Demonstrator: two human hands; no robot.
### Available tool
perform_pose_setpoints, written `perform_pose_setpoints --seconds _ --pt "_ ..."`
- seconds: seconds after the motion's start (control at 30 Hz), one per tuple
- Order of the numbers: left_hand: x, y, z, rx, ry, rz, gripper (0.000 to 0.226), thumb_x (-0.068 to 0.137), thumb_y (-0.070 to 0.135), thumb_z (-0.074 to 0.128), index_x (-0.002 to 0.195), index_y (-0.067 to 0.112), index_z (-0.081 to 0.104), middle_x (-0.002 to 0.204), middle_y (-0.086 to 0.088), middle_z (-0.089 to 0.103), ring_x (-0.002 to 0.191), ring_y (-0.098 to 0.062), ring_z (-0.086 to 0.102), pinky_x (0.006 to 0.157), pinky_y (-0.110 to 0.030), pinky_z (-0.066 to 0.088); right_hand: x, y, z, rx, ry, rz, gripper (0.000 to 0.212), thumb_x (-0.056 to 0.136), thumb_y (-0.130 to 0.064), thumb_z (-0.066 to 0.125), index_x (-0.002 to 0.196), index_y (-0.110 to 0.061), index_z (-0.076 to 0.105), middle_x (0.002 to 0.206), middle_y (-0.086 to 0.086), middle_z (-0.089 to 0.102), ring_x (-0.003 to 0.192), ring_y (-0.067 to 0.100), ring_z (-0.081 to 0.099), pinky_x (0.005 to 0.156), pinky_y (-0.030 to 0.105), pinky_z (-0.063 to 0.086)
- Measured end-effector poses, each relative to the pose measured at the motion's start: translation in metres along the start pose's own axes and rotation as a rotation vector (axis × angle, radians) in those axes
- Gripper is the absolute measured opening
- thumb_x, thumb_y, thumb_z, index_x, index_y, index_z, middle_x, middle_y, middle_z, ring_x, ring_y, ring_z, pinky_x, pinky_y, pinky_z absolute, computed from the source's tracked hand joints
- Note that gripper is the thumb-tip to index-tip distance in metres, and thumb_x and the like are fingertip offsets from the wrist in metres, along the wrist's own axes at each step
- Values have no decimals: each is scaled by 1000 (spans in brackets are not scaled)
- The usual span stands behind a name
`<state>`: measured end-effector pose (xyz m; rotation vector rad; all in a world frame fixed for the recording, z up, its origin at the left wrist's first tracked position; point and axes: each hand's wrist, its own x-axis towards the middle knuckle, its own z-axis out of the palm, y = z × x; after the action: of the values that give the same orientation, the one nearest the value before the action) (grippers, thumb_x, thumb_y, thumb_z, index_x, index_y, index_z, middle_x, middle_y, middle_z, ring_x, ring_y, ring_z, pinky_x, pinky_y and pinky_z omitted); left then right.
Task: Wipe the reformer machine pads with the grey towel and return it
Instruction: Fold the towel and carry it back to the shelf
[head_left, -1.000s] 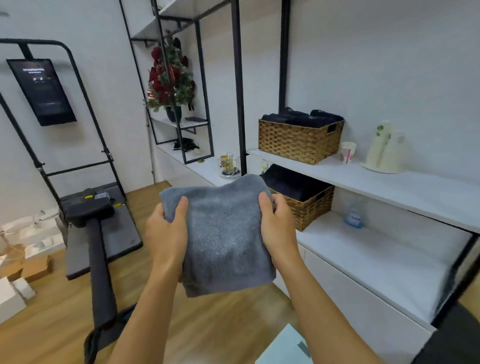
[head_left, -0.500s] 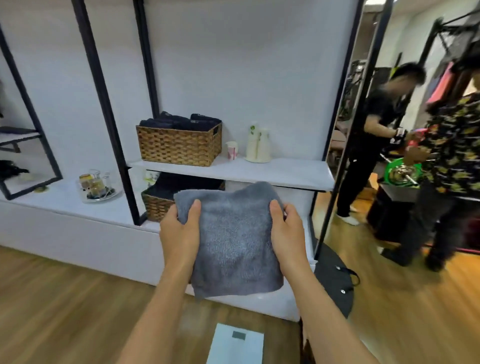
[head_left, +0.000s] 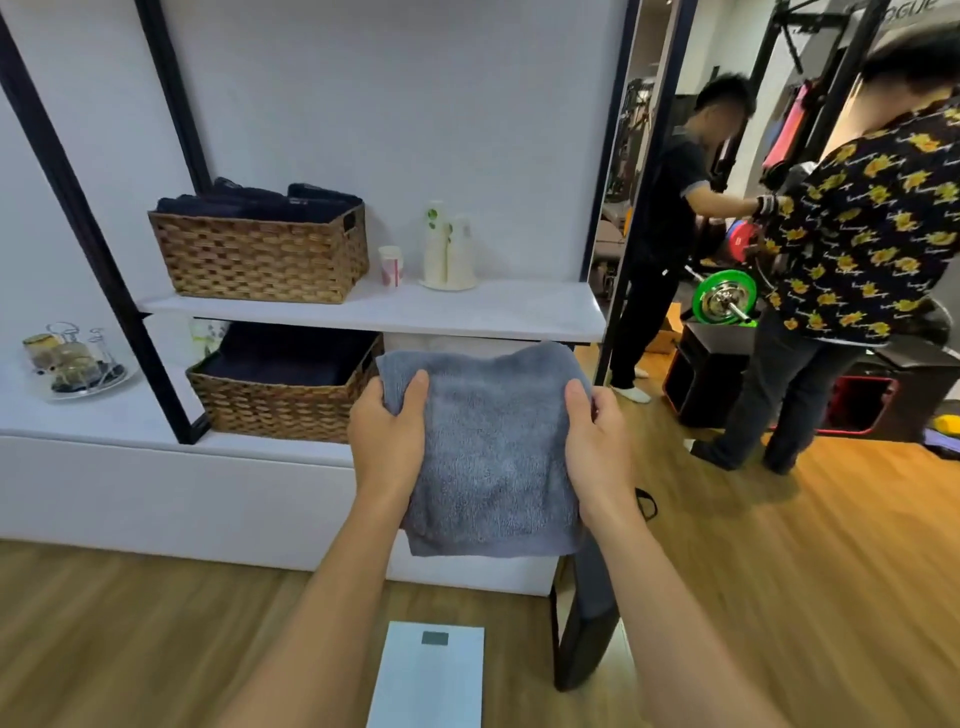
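Both hands, left (head_left: 387, 434) and right (head_left: 597, 441), are closed on the folded grey towel (head_left: 493, 457), held up facing the shelf (head_left: 467, 312). The reformer has swung out of view; the lower basket (head_left: 280, 410) is close, so it's return time.

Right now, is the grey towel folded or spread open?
Folded. The grey towel forms a compact, thick rectangle held between the left hand and right hand, with layered edges at the bottom.
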<state>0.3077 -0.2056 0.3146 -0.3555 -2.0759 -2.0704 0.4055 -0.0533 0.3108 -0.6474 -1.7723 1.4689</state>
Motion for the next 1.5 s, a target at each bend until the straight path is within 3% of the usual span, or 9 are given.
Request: perform_pose_setpoints --seconds 0.3,0.47,0.7,0.8,0.9,1.13,1.23,1.4,1.5 --pt "39 -82 41 64 30 -107 24 94 41 57 91 18 64 87 4 67 79 -5 62 67 -20 47 56 76 28 -104 -17 81 28 101 -46 40 82 -28 51 80 -8 56 69 -3 53 61 25 36" --pt "85 -151 74 89 9 -129 27 95 42 54 81 19 60 73 12 61 67 1 54 62 -21 42 99 135 59 -146 42 110 26 101 -44 39 86 -28 51 82 -10 55 69 -13 51 61 21 35" --pt "147 -280 128 96 -40 -88 34 95 40 54 66 24 50 59 16 56 52 11 50 48 -8 36 172 260 109 -186 129 74 33 101 -44 41 83 -18 53 75 -5 53 60 -6 48 58 25 37" --pt "176 -356 158 89 -44 -133 39 94 45 54 81 8 58 70 6 60 58 4 53 56 -20 43 210 330 132 -199 159 51 35 101 -42 41 85 -15 55 78 -4 56 66 0 50 59 24 39" --pt "201 -426 187 68 -53 -144 37 94 46 52 80 13 58 78 3 63 70 -10 58 63 -29 47 250 397 153 -196 166 41 33 101 -43 42 83 -18 55 79 -5 58 71 4 53 60 26 40" --pt "276 -536 252 -1 -56 -145 24 90 25 41 67 18 39 69 1 47 68 -20 44 67 -37 40 352 504 190 -204 148 -31 40 98 -47 45 88 -12 61 80 -3 59 74 11 56 60 31 40" --pt "307 -567 280 25 -85 -116 29 92 18 44 65 18 33 68 1 42 69 -22 40 65 -34 35 390 531 199 -202 101 -5 36 93 -46 50 72 -17 50 66 -5 49 58 11 49 51 28 35" --pt "351 -609 318 18 -134 -134 14 96 25 54 96 13 61 93 -3 62 89 -23 58 80 -32 46 446 564 208 -303 12 21 34 88 -40 65 104 -14 51 102 1 59 84 16 55 62 28 41" --pt "376 -623 338 37 -142 -156 24 96 26 56 114 12 60 115 -9 64 99 -22 58 85 -30 45 478 573 215 -475 21 -26 46 92 -38 63 125 -9 49 114 8 57 95 23 51 76 29 37"
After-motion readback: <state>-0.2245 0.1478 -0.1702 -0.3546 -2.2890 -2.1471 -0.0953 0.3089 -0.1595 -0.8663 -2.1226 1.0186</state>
